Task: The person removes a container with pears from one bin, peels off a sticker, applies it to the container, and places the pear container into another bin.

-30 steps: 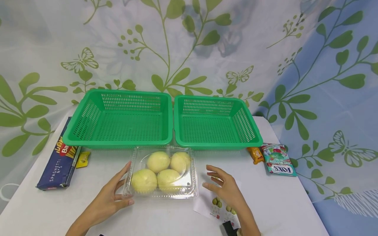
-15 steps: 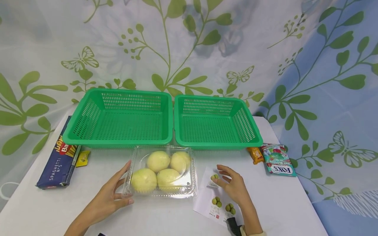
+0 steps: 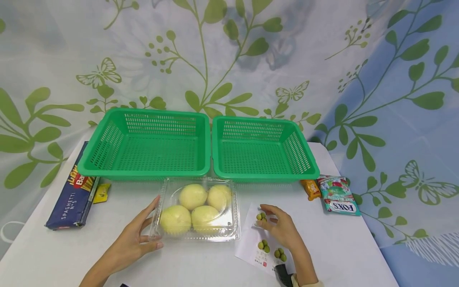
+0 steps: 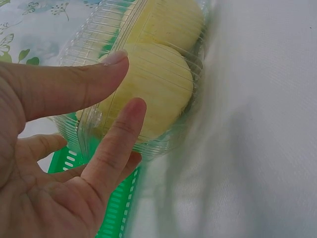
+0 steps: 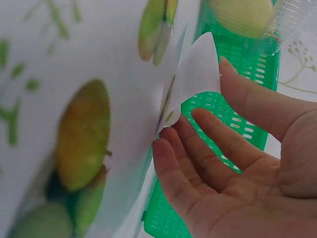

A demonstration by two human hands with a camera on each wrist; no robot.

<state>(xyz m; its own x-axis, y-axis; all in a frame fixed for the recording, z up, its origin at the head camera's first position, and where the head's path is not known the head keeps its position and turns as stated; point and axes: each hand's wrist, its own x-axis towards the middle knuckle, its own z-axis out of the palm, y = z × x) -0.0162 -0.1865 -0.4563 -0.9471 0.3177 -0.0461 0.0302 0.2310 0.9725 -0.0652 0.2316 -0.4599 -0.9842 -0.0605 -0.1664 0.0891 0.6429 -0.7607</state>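
Observation:
In the head view a clear plastic clamshell box with several pale yellow round fruits inside sits on the white table. My left hand rests at its left side, fingers loosely extended; in the left wrist view the thumb and a finger overlap the box's ridged edge. To the right lies a white label sheet printted with green fruit. My right hand holds a fruit-printed sticker partly raised at the sheet. The right wrist view shows its white underside between the thumb tip and the other fingertips.
Two green plastic baskets, a larger one and a smaller one, stand behind the box. At left lie a blue spaghetti pack and a yellow packet. An orange packet and a Fox's candy bag lie at right.
My right hand has moved right and slightly down over the sheet, and a sticker now shows raised at its fingers. The left hand and the box have stayed put.

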